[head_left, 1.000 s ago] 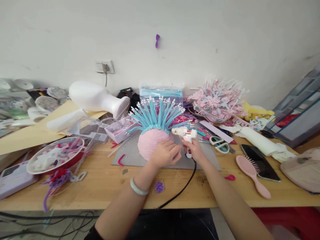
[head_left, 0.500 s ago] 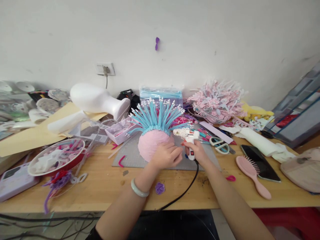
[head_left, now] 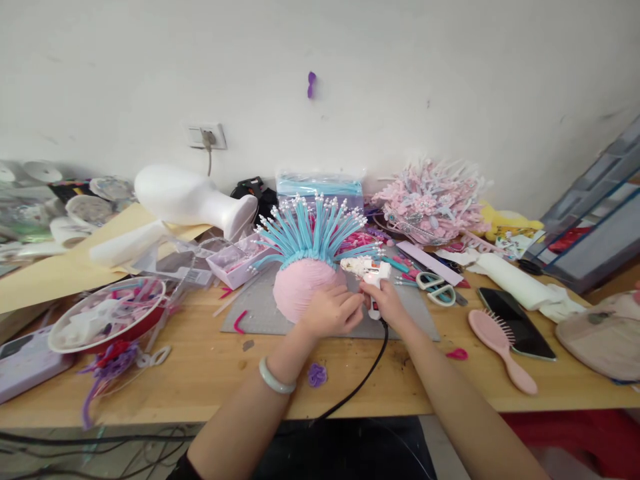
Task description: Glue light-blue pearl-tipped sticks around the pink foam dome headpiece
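A pink dome topped with blue bead-tipped spikes stands on a grey mat. My left hand, with a pale bangle on its wrist, rests against the dome's right side, its fingers curled in a pinch on something I cannot make out. My right hand grips a white hot glue gun beside the dome, nozzle pointing left toward the spikes. The gun's black cord runs off the table's front edge.
A white foam head lies at the back left, a red-rimmed tray of scraps at the left. Scissors, a pink hairbrush, a phone and a pink spiky headpiece sit to the right. A small purple piece lies near the front edge.
Both hands stay at the dome. The glue gun has shifted slightly, moving a little right and then back left toward the spikes. The view has drifted slightly.
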The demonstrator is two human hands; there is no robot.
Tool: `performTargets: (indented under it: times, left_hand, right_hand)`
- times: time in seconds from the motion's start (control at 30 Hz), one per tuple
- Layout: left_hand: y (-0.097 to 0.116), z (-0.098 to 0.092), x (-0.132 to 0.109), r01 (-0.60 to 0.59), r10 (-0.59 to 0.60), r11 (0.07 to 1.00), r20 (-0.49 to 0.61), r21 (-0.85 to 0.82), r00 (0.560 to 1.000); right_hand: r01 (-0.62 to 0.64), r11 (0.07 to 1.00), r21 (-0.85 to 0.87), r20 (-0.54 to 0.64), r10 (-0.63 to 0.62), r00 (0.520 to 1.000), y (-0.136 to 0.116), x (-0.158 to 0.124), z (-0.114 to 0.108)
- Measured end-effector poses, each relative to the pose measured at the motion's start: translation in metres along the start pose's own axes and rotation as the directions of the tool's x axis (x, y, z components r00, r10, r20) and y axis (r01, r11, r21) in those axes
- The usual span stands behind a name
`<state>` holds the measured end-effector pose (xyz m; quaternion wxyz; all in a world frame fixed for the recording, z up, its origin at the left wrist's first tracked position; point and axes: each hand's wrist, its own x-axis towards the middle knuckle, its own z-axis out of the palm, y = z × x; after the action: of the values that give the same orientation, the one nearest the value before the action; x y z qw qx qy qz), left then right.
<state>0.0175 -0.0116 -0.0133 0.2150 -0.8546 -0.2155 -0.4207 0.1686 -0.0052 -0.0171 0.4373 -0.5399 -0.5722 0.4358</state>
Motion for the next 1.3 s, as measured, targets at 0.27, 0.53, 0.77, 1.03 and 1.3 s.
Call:
performTargets:
  times: [0.27, 0.53, 0.77, 1.03, 1.3]
  left_hand:
    - [-0.001, 0.002, -0.003, 0.008, -0.008, 1.0, 0.028, -0.012, 1.0]
    - [-0.002, 0.002, -0.005, -0.002, 0.001, 1.0, -0.03, -0.006, 1.0]
    - [-0.002, 0.002, -0.007, -0.025, 0.025, 1.0, -0.032, -0.01, 0.999]
    - [-0.001, 0.0, -0.005, -0.025, 0.023, 0.999, -0.074, -0.022, 0.997]
    - [-0.001, -0.001, -0.003, -0.025, 0.023, 0.999, -0.068, -0.024, 0.997]
  right_hand:
    - [0.006, 0.999, -0.045, 0.026, -0.005, 1.0, -0.006, -0.003, -0.003]
    - [-0.028, 0.999, -0.043, 0.051, 0.03, 0.998, -0.011, -0.007, -0.008]
    - [0.001, 0.996, -0.088, 0.064, 0.005, 0.998, -0.01, -0.007, -0.013]
    - [-0.041, 0.988, -0.149, 0.056, 0.05, 0.997, -0.016, -0.009, -0.02]
    - [-0.088, 0.984, -0.158, 0.015, 0.091, 0.996, -0.017, -0.005, -0.038]
